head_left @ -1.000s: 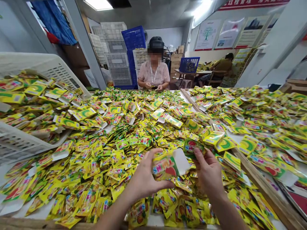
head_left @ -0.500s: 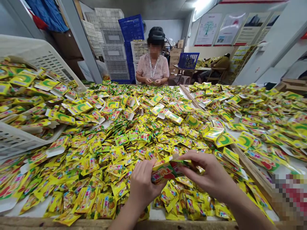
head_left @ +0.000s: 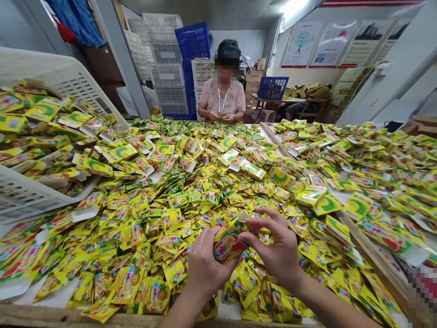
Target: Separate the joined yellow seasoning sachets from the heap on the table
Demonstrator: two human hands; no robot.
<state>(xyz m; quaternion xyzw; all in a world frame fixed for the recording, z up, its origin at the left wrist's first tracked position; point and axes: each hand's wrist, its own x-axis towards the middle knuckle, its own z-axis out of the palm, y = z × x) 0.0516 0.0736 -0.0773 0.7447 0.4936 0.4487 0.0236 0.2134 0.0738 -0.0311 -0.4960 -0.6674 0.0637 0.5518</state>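
My left hand (head_left: 205, 266) grips a small yellow, green and red carton (head_left: 228, 241) from below, close to the table's near edge. My right hand (head_left: 275, 246) is closed at the carton's top right end, thumb and forefinger pinched on its flap. Whether it also holds a sachet I cannot make out. Loose yellow sachets (head_left: 246, 282) lie heaped directly under both hands.
Yellow sachets and flat cartons (head_left: 191, 182) cover the whole table. A white plastic crate (head_left: 30, 191) full of cartons lies tipped at the left. A wooden divider (head_left: 368, 255) runs along the right. A person (head_left: 223, 93) sits opposite; crates (head_left: 170, 68) are stacked behind.
My right hand moved from a sachet on the pile onto the carton's open end, and the carton's white flap has folded down out of sight. Both hands drew closer together.
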